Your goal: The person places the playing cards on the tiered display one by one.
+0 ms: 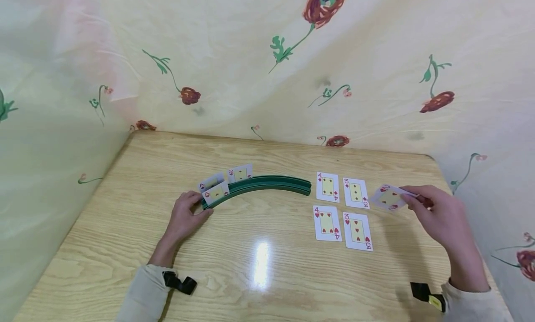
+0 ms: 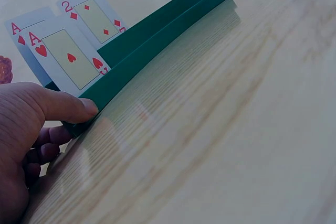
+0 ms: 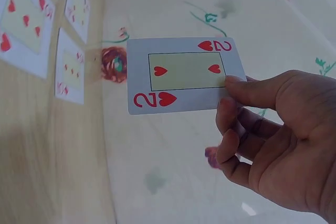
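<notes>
A curved green card holder stands on the table, and my left hand grips its left end, the thumb along the front. In its slots stand three playing cards: an ace of hearts in front, an ace of diamonds mostly hidden behind it, and a two of diamonds to the right in the back slot. Over the table's right side, my right hand pinches a two of hearts by one end between thumb and fingers, its face showing.
Face up between holder and right hand lie the four of diamonds, three of diamonds, four of hearts and three of hearts. Flowered cloth hangs around the back and sides of the wooden table.
</notes>
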A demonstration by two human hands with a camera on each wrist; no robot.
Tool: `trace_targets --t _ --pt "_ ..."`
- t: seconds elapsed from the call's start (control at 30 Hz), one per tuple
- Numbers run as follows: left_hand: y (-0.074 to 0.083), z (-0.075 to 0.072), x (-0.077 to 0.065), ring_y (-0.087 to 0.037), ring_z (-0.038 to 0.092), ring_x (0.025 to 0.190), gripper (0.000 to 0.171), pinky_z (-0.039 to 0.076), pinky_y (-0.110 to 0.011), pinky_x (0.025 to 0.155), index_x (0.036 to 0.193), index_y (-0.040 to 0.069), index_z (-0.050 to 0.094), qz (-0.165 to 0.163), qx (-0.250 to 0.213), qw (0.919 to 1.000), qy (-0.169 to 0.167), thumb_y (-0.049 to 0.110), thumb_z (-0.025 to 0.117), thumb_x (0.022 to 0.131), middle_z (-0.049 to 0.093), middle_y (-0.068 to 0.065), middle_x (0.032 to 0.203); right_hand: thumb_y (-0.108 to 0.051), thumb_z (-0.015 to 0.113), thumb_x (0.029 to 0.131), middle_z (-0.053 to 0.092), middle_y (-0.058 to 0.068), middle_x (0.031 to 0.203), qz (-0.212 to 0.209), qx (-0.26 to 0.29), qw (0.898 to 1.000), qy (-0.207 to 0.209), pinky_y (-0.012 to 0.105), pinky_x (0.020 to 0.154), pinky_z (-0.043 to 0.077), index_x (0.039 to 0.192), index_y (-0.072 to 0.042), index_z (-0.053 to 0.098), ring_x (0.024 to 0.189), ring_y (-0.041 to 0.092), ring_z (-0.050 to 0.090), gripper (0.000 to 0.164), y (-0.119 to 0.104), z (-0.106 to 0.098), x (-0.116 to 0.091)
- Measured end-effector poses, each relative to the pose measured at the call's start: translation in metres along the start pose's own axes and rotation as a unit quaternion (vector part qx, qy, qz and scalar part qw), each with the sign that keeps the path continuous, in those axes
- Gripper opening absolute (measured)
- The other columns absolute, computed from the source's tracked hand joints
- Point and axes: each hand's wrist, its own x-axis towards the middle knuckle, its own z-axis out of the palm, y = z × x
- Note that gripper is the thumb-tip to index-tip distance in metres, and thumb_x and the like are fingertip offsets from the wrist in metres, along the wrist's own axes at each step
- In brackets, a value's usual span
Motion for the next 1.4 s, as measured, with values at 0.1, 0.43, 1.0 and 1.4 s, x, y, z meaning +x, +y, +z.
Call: trace_targets --t 0.1,0.43,1.0,1.4 --pt "-0.001 0.000 0.000 -0.031 0.054 0.103 0.037 0.040 -0.044 0.090 0.115 -0.004 0.071 -0.001 0.000 1.0000 -0.001 0.010 0.081 0.082 0.067 -0.020 0.112 0.010 0.075 0.080 0.070 0.023 0.081 -0.007 0.012 1.000 0.010 0.014 0.045 0.032 0.102 0.003 0.075 0.064 -0.026 0.040 0.023 -0.008 0.003 0.007" --pt "-0.001 0.000 0.001 -0.031 0.054 0.103 0.038 0.040 -0.044 0.090 0.115 -0.004 0.070 -0.003 -0.001 1.0000 -0.003 0.011 0.081 0.082 0.067 -0.020 0.113 0.012 0.076 0.079 0.071 0.022 0.082 -0.034 0.043 0.998 0.023 0.011 0.048 0.034 0.100 0.004 0.075 0.069 -0.026 0.041 0.023 -0.033 0.012 0.029" --pt "-0.001 0.000 0.000 -0.030 0.054 0.101 0.037 0.040 -0.043 0.088 0.114 -0.004 0.071 0.002 0.005 1.0000 0.000 0.011 0.081 0.082 0.068 -0.019 0.111 0.011 0.073 0.083 0.074 0.020 0.088 -0.085 0.078 0.993 -0.005 0.009 0.058 0.037 0.099 0.003 0.076 0.070 -0.014 0.048 0.019 -0.071 0.029 0.062" --pt "-0.002 0.001 0.000 -0.030 0.053 0.101 0.037 0.040 -0.041 0.088 0.113 -0.004 0.071 0.003 0.000 1.0000 0.003 0.010 0.082 0.081 0.068 -0.019 0.110 0.006 0.071 0.087 0.075 0.015 0.090 -0.084 0.098 0.991 -0.040 0.012 0.058 0.042 0.101 0.001 0.076 0.067 0.003 0.055 0.016 -0.101 0.047 0.083"
